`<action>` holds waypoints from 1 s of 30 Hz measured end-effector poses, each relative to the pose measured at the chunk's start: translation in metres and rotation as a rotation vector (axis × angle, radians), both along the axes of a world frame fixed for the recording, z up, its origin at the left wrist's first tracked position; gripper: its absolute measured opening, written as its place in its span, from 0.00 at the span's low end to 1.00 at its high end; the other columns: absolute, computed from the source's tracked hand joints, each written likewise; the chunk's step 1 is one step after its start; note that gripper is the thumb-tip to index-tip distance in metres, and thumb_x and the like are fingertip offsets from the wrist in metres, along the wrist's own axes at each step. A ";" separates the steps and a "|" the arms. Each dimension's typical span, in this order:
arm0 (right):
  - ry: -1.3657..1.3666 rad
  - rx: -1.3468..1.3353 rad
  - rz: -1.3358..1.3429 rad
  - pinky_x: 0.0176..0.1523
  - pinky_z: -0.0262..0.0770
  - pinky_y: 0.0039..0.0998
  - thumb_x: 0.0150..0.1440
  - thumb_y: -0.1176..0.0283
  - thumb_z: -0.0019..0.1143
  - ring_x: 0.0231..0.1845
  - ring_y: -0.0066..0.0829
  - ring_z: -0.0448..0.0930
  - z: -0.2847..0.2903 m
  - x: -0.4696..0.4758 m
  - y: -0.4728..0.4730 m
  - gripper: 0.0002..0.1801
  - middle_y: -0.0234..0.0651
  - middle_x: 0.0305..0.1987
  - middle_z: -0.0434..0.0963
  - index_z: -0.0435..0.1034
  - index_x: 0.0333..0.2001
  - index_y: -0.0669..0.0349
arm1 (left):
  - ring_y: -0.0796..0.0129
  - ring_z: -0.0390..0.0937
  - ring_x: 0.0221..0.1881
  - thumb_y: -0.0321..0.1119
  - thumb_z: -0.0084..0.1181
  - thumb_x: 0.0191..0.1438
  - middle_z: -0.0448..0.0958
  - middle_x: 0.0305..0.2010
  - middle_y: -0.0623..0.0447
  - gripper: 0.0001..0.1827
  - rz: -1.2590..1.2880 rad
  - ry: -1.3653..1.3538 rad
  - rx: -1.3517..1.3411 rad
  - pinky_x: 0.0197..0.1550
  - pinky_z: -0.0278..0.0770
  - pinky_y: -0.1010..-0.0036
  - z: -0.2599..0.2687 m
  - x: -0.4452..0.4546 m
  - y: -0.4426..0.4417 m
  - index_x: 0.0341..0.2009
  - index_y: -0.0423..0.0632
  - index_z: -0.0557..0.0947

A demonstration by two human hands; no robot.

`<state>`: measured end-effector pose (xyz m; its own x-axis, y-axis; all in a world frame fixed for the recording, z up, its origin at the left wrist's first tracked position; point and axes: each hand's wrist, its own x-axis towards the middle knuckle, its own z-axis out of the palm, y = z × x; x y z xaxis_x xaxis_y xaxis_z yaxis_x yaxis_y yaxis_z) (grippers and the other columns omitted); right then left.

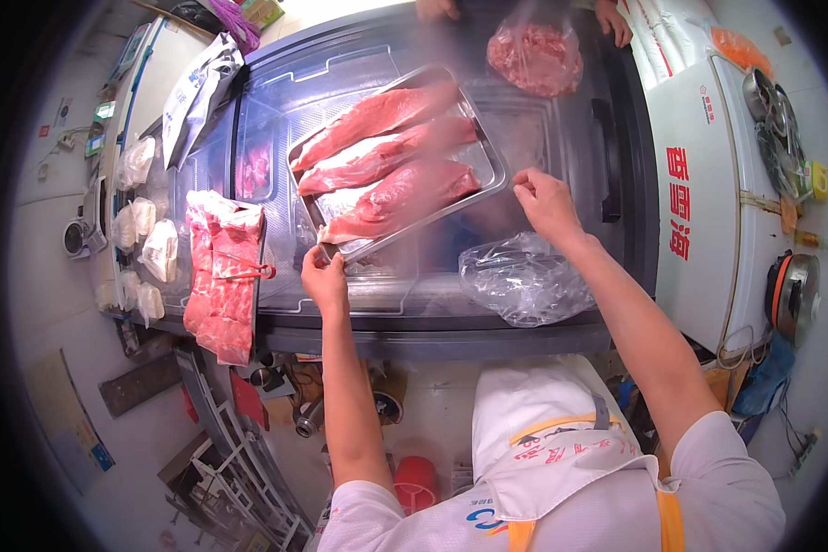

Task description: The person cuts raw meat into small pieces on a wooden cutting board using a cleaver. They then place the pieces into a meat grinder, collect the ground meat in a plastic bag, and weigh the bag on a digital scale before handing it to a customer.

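A rectangular metal tray (491,153) stands tilted in outline on the glass top of a display case (359,293). Three long pieces of raw meat (393,152) lie side by side in it. My left hand (326,279) pinches the tray's near left corner between thumb and fingers. Just off the tray's right corner is my right hand (545,207), its fingers curled; whether it touches the rim or holds something small I cannot tell. A crumpled clear plastic bag (524,279) lies below my right hand, near the case's front edge.
Left of the tray lies a slab of raw meat (221,303) with a red-handled tool on it. White bundles (159,250) and a printed bag (200,93) are farther left. Across the case, another person's hands (614,24) flank a bag of ground meat (537,58). A white chest freezer (690,207) stands right.
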<state>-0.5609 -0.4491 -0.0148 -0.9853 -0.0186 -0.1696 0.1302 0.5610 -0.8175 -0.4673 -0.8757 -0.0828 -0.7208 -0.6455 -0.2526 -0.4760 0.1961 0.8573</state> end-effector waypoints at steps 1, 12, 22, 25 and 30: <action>0.007 -0.002 -0.025 0.48 0.81 0.40 0.64 0.71 0.59 0.42 0.44 0.87 -0.002 0.000 0.000 0.10 0.47 0.39 0.86 0.79 0.46 0.65 | 0.64 0.81 0.37 0.22 0.66 0.55 0.82 0.40 0.49 0.19 -0.016 -0.075 -0.026 0.37 0.79 0.67 0.016 -0.001 0.008 0.52 0.37 0.82; -0.072 -0.089 -0.131 0.47 0.81 0.32 0.66 0.71 0.60 0.40 0.31 0.87 0.023 0.039 0.032 0.11 0.41 0.40 0.87 0.79 0.49 0.65 | 0.44 0.75 0.63 0.29 0.61 0.55 0.78 0.59 0.40 0.22 -0.774 0.397 -0.623 0.66 0.71 0.55 0.095 -0.158 0.147 0.56 0.41 0.82; -0.110 -0.115 -0.232 0.48 0.81 0.28 0.67 0.74 0.59 0.40 0.25 0.85 0.075 0.102 0.084 0.11 0.38 0.39 0.86 0.78 0.51 0.66 | 0.43 0.78 0.61 0.30 0.68 0.42 0.81 0.58 0.38 0.22 -1.153 0.132 -0.973 0.60 0.78 0.54 0.023 -0.254 0.194 0.46 0.44 0.86; -0.106 -0.100 -0.257 0.48 0.81 0.28 0.68 0.75 0.58 0.40 0.25 0.86 0.088 0.099 0.097 0.10 0.37 0.39 0.86 0.77 0.50 0.67 | 0.42 0.78 0.62 0.31 0.70 0.40 0.83 0.56 0.40 0.18 -1.151 0.107 -0.948 0.61 0.78 0.56 0.030 -0.258 0.204 0.40 0.43 0.87; -0.062 -0.133 -0.288 0.48 0.82 0.28 0.68 0.76 0.57 0.42 0.25 0.86 0.098 0.101 0.109 0.10 0.37 0.39 0.86 0.77 0.51 0.67 | 0.44 0.78 0.59 0.42 0.68 0.50 0.82 0.53 0.39 0.21 -1.127 0.056 -0.724 0.61 0.76 0.55 0.065 -0.247 0.198 0.45 0.42 0.90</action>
<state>-0.4601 -0.3401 0.0828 -0.9410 0.2340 -0.2447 0.3205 0.3828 -0.8665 -0.7146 -0.6778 -0.0179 -0.9426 0.3282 -0.0615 0.2765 0.8704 0.4074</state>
